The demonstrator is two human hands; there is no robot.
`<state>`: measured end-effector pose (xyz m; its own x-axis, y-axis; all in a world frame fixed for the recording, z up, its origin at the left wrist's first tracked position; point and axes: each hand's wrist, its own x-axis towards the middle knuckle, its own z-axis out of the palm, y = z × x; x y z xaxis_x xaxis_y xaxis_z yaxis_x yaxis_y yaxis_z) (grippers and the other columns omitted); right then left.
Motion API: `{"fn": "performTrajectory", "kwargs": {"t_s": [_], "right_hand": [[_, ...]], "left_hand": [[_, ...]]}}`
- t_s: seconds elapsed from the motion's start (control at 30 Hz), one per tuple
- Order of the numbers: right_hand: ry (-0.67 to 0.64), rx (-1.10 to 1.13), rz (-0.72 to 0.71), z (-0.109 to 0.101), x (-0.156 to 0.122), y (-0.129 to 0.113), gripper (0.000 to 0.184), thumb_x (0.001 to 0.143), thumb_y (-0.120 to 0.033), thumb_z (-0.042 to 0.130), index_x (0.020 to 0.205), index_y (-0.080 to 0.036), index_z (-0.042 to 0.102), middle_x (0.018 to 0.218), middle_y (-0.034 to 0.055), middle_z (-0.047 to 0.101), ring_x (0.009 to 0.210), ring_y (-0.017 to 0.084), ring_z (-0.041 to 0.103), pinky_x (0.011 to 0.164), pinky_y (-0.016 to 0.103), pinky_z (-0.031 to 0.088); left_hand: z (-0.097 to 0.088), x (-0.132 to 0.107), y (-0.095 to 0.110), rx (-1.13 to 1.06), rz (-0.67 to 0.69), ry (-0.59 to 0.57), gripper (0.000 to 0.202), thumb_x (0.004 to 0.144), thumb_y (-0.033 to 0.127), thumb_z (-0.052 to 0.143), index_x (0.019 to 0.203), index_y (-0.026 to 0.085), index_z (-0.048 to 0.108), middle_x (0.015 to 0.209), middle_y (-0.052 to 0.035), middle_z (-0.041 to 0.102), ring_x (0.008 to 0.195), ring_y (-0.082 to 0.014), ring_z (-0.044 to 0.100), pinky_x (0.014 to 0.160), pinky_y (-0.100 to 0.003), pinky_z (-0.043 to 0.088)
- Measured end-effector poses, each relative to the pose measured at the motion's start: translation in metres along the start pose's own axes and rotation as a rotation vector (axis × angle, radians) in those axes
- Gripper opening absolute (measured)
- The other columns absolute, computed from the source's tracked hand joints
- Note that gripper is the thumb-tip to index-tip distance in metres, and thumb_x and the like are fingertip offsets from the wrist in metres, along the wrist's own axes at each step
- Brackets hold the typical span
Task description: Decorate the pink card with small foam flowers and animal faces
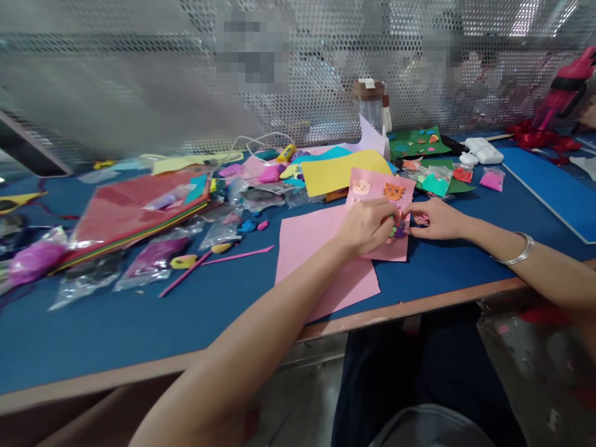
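Observation:
A pink card [379, 180] with a pale animal face and an orange cat face [393, 191] lies partly over a larger pink sheet [305, 248]. My left hand [367, 225] rests over the card's lower part, its fingers bent and pressed together; whatever is at the fingertips is hidden. Beside the card's right edge is my right hand [435, 220], with curled fingers and the thumb reaching a small purple and green clay shape [398, 231]. Whether something tiny sits in its fingers is too small to tell. A silver bangle circles the right wrist.
Plastic bags of coloured clay, pink sticks [186, 273] and a red folder [135, 208] lie to the left. Behind the card are a yellow sheet [335, 172] and a bottle [370, 105]. White earphone case [484, 151] and blue board [554, 186] are on the right. A perforated metal panel stands behind.

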<state>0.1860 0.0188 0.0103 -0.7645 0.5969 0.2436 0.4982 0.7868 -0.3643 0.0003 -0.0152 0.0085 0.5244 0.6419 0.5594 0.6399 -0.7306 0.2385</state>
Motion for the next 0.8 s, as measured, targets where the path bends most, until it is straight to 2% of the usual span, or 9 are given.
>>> {"fn": "performTrajectory", "kwargs": {"t_s": [0.1,0.17,0.5,0.8], "right_hand": [[-0.023,0.021,-0.014,-0.0003,-0.0003,0.0003,0.026,0.069,-0.028,0.056,0.091,-0.013,0.06,0.054,-0.0038,0.044,0.048,0.006,0.036,0.05,0.02,0.027],[-0.047,0.03,-0.026,-0.0008,-0.0005,-0.0003,0.029,0.068,-0.029,0.058,0.092,-0.014,0.06,0.054,-0.0043,0.043,0.047,0.006,0.035,0.05,0.019,0.026],[-0.059,0.008,-0.023,-0.0025,0.0008,-0.0004,0.026,0.07,-0.028,0.055,0.09,-0.013,0.061,0.054,-0.004,0.043,0.046,0.006,0.034,0.05,0.019,0.026],[-0.075,-0.005,-0.006,-0.0028,0.0003,-0.0004,0.025,0.07,-0.026,0.053,0.088,-0.013,0.063,0.054,-0.0033,0.045,0.047,0.006,0.037,0.051,0.019,0.027]], "left_hand": [[-0.0013,-0.0022,0.0032,0.009,0.067,-0.149,0.028,0.066,0.014,0.035,0.059,0.015,0.063,0.056,-0.0032,0.061,0.05,-0.0118,0.053,0.051,-0.022,0.039],[-0.0009,-0.0033,0.0044,0.029,0.096,-0.184,0.028,0.066,0.014,0.037,0.059,0.015,0.064,0.056,-0.0033,0.062,0.049,-0.0116,0.054,0.05,-0.022,0.039],[-0.0022,-0.0043,0.0023,0.108,0.083,-0.209,0.028,0.069,0.016,0.039,0.063,0.015,0.066,0.058,-0.0038,0.065,0.05,-0.012,0.056,0.049,-0.022,0.039],[-0.0001,-0.0051,0.0009,0.124,0.056,-0.204,0.028,0.07,0.018,0.039,0.06,0.014,0.065,0.056,-0.0043,0.064,0.047,-0.0115,0.053,0.047,-0.022,0.033]]}}
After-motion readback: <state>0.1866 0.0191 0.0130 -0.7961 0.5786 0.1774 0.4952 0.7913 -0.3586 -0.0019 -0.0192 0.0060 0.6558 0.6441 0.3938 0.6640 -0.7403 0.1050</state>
